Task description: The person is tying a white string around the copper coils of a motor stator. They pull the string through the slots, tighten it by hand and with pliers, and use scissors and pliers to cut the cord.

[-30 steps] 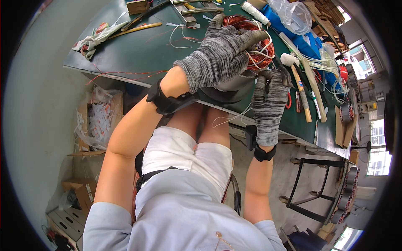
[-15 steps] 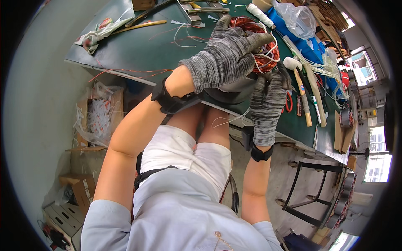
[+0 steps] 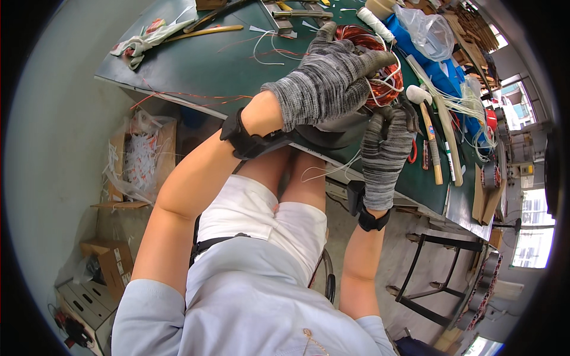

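Observation:
A ring of copper wire winding (image 3: 389, 90), tied with white cord (image 3: 396, 72), sits over a dark rounded body (image 3: 332, 136) at the table's near edge. My left hand (image 3: 325, 80), in a grey striped knit glove, lies across it. Its fingers and thumb clasp the winding and hide much of it. At the near right side of the winding, my right hand (image 3: 383, 145), gloved alike, has its fingers bent together against the rim. What they pinch is hidden. A loose white cord end hangs below the table edge between my forearms.
On the green table (image 3: 196, 65) lie a white-headed mallet (image 3: 428, 127), a marker (image 3: 449, 160), red-handled scissors (image 3: 413, 151), a cord spool (image 3: 375, 25), and a cloth bundle (image 3: 148, 38). Blue material and clear plastic fill the far right. A scrap box (image 3: 141, 157) stands below left.
The whole view has shifted slightly, so hands, winding and table appear a little farther right. Both hands keep nearly the same pose on the winding.

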`<state>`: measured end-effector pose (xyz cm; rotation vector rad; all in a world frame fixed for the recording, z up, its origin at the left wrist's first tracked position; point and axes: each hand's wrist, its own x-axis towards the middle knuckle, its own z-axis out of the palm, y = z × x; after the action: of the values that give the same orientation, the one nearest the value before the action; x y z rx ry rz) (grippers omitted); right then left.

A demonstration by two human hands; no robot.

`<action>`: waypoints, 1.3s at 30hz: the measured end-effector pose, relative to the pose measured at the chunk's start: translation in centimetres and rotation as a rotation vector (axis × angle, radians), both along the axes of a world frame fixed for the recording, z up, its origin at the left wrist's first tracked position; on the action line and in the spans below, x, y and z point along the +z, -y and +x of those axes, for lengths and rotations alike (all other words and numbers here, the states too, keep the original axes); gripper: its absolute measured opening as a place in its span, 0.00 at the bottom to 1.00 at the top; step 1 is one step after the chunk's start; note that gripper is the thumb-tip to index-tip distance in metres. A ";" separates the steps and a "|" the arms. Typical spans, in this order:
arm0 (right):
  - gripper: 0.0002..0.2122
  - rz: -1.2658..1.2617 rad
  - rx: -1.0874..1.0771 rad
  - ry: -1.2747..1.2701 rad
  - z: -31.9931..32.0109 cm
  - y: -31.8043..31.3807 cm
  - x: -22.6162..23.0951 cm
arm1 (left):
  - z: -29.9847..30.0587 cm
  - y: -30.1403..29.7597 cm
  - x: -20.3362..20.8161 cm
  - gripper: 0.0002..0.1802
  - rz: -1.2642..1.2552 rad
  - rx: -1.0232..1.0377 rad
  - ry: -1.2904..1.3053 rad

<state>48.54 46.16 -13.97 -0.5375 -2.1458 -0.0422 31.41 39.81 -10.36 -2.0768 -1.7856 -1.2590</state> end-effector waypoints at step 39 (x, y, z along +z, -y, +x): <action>0.14 -1.456 0.494 -0.704 7.6 3.8 1.9 | 4.3 2.6 -3.0 0.06 0.303 0.431 -0.363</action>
<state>56.14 42.33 -12.10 -0.6194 -1.2325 1.7783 35.69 37.19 -13.40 -1.5295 -1.6360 -0.8970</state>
